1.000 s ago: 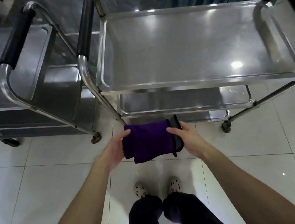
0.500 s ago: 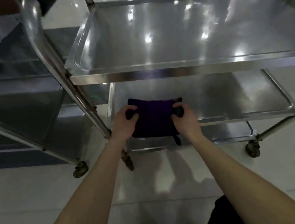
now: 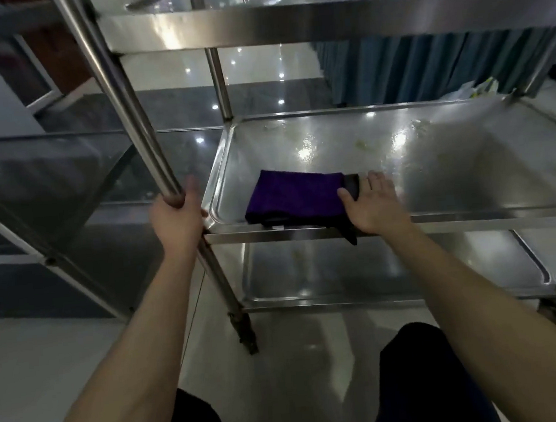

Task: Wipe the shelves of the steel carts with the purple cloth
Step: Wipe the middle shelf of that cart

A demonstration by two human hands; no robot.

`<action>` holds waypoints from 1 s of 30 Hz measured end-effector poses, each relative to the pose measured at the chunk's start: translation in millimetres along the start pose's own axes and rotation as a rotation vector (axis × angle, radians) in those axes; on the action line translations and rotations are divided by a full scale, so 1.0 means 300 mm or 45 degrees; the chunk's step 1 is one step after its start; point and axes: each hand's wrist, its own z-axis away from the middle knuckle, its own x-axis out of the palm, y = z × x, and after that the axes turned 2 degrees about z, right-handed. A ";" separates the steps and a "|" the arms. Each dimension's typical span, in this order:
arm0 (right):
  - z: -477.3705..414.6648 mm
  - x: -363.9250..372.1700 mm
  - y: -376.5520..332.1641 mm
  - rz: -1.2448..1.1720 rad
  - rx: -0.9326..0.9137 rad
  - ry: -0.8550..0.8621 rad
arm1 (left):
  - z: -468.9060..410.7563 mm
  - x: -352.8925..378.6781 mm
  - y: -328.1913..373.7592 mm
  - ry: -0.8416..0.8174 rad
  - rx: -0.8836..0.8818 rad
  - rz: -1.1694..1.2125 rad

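The room is dim. Small bright ceiling lights shine back as white spots off the middle shelf [image 3: 431, 152] and the shiny floor behind it. Above it, the top shelf looks blurry. Straight poles bend near the edges.

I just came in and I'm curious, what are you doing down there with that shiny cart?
A person is cleaning a steel cart. The right hand presses flat on one end of a folded purple cloth lying at the front left of the middle shelf. The left hand grips the cart's upright post. Pale smudges show farther back on that shelf.
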 end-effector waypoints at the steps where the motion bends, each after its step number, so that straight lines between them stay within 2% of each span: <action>1: 0.004 0.000 -0.005 0.009 0.009 -0.019 | -0.006 0.000 -0.009 0.028 -0.021 -0.008; 6: 0.059 0.056 -0.032 0.055 -0.010 -0.007 | -0.021 -0.068 -0.054 0.081 -0.006 0.041; 10: 0.156 0.049 -0.100 -0.016 -0.017 0.149 | -0.019 -0.134 -0.076 0.097 0.039 0.050; 12: 0.235 0.041 -0.176 0.132 -0.179 0.395 | -0.017 -0.162 -0.079 0.097 0.045 0.069; 14: 0.271 0.037 -0.297 0.174 -0.363 0.470 | -0.009 -0.173 -0.063 0.098 0.008 0.105; 16: 0.268 0.046 -0.427 0.152 -0.412 0.253 | -0.009 -0.168 -0.051 0.094 -0.033 0.121; 19: 0.240 0.107 -0.524 0.191 -0.358 -0.058 | -0.016 -0.164 -0.054 0.105 -0.001 0.139; 26: 0.046 0.116 -0.468 0.150 -0.292 -0.224 | 0.022 -0.149 -0.055 0.093 0.147 0.177; 30: -0.188 0.106 -0.587 0.166 -0.238 -0.231 | 0.023 -0.149 -0.064 0.109 0.162 0.163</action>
